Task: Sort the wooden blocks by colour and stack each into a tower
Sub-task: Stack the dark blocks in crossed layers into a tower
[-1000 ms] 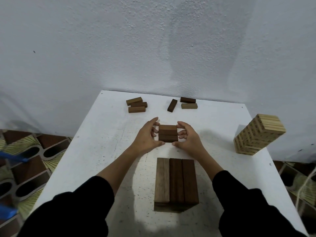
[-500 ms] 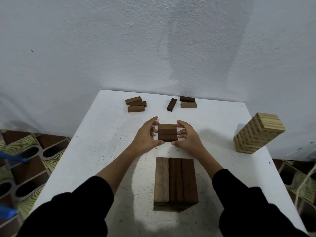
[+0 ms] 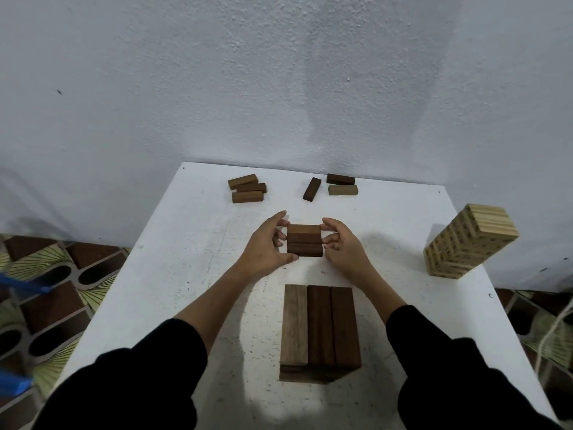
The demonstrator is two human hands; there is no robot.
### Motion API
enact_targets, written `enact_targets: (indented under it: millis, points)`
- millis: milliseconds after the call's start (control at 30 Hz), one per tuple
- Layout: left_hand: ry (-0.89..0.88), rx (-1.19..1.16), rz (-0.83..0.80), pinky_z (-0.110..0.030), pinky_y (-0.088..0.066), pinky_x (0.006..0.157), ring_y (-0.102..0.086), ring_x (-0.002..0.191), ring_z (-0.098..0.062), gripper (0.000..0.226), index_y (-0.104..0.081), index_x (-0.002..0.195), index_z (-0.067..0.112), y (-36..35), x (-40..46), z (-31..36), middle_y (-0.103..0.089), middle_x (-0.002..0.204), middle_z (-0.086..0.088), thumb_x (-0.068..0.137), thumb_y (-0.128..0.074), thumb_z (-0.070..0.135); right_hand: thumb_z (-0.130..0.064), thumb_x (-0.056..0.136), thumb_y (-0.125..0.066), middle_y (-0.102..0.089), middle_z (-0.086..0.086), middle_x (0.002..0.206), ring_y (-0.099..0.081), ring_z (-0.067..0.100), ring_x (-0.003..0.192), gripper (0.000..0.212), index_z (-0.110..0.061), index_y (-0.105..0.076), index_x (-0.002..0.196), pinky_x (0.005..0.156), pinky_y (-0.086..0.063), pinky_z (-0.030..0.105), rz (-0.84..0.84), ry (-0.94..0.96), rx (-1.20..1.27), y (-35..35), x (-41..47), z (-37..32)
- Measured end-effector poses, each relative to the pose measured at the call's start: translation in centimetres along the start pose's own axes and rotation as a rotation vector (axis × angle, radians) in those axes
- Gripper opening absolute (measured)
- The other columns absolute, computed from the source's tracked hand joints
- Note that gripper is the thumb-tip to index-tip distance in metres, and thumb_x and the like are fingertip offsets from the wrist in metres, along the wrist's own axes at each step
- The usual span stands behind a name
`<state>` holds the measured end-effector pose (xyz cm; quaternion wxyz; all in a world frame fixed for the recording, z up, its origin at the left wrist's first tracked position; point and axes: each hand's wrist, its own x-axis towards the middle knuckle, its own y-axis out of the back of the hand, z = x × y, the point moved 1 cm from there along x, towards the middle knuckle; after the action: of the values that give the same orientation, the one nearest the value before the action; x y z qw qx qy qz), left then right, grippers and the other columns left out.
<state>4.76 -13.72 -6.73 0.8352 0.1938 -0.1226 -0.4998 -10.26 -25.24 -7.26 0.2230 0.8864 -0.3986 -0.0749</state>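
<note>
Landmark = dark tower [image 3: 321, 330], standing near front edge of white table [image 3: 173, 262], top layer 3 brown blocks side by side, leftmost one paler. Just behind it, towards the wall: small set of dark blocks [image 3: 304, 240], lying crosswise and pressed tog., resting on the tabletop as far as can be seen. Left hand [image 3: 266, 246] grips the set's left end, thumb at near corner, fingers curled vs. the end faces; right hand [image 3: 344, 246] does same on right end, so set is clamped betw. both hands. Further behind tower, near table's back edge: 3 loose brown blocks [image 3: 247, 192] to back-left, touching; 3 more [image 3: 335, 187] to back-right, one angled, one olive-ish. Well to right of dark tower: pale-wood tower [image 3: 468, 243], many layers, by table's right edge. Black sleeves on both arms.
</note>
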Motion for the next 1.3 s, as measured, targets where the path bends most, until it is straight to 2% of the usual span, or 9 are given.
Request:
enact_targets:
  millis: [267,533,700,800,900,1100,1200,1300]
  points:
    - [-0.001,-0.001,-0.004,-0.012,-0.047,0.07,-0.052,0.089,-0.01,0.091,-0.034,0.145,0.019,0.1,0.0,0.0,-0.051,0.123,0.005,0.069,-0.083,0.009,0.014,0.081,-0.052,-0.05,0.004,0.119,-0.053,0.009,0.086,0.059,-0.004,-0.041,0.136,0.077,-0.048,0.011,0.001,0.033,-0.036,-0.1,-0.1,0.0]
    - [0.002,0.006,-0.007,-0.014,-0.047,0.072,-0.053,0.092,-0.012,0.092,-0.032,0.146,0.018,0.1,0.0,0.1,-0.051,0.125,0.003,0.07,-0.083,0.01,0.015,0.081,-0.053,-0.05,0.009,0.122,-0.053,0.008,0.085,0.059,-0.003,-0.041,0.136,0.076,-0.048,0.011,-0.008,0.042,-0.063,0.0,-0.1,-0.1]
    - [-0.011,0.003,-0.024,-0.013,-0.047,0.069,-0.05,0.086,-0.009,0.095,-0.031,0.145,0.023,0.3,-0.1,0.1,-0.048,0.129,0.004,0.068,-0.084,0.009,0.016,0.08,-0.05,-0.049,0.009,0.128,-0.053,0.011,0.086,0.065,-0.01,-0.039,0.138,0.078,-0.049,0.017,-0.043,-0.013,0.027,0.4,-0.1,-0.3]
    - [0.012,0.008,-0.057,-0.014,-0.047,0.067,-0.049,0.085,-0.01,0.097,-0.028,0.147,0.025,0.5,0.1,0.3,-0.047,0.132,0.007,0.069,-0.083,0.008,0.014,0.076,-0.057,-0.043,0.003,0.134,-0.05,0.011,0.088,0.077,-0.015,-0.032,0.143,0.077,-0.048,0.019,-0.116,-0.034,0.002,0.5,0.0,-0.7]
    - [0.029,0.012,-0.083,-0.017,-0.048,0.069,-0.049,0.084,-0.01,0.099,-0.025,0.148,0.024,0.6,0.3,0.4,-0.05,0.13,0.005,0.069,-0.082,0.007,0.006,0.072,-0.07,-0.042,-0.003,0.131,-0.05,0.009,0.085,0.087,-0.018,-0.029,0.145,0.074,-0.047,0.014,-0.169,-0.033,-0.076,0.4,0.2,-0.9]
    - [0.043,0.046,-0.106,-0.018,-0.048,0.07,-0.049,0.083,-0.011,0.098,-0.027,0.148,0.021,0.8,0.5,0.8,-0.051,0.127,0.002,0.069,-0.083,0.007,0.002,0.072,-0.073,-0.045,-0.001,0.13,-0.049,0.007,0.082,0.083,-0.022,-0.034,0.142,0.072,-0.045,0.011,-0.183,-0.055,-0.04,0.7,0.4,-1.0]
    - [0.037,0.068,-0.136,-0.018,-0.047,0.072,-0.05,0.092,-0.012,0.097,-0.027,0.147,0.021,1.2,0.6,1.6,-0.049,0.129,-0.001,0.069,-0.083,0.008,0.002,0.072,-0.074,-0.044,0.002,0.131,-0.049,0.009,0.083,0.082,-0.024,-0.036,0.14,0.071,-0.048,0.013,-0.218,-0.065,-0.002,1.1,0.3,-1.7]
    - [-0.012,0.076,-0.135,-0.027,-0.045,0.088,-0.048,0.11,-0.017,0.099,-0.025,0.147,0.02,2.3,0.2,3.0,-0.049,0.131,-0.001,0.068,-0.084,0.012,0.003,0.072,-0.074,-0.044,0.003,0.131,-0.052,0.012,0.088,0.08,-0.025,-0.039,0.138,0.068,-0.052,0.016,-0.223,-0.047,0.054,2.1,-0.2,-3.6]
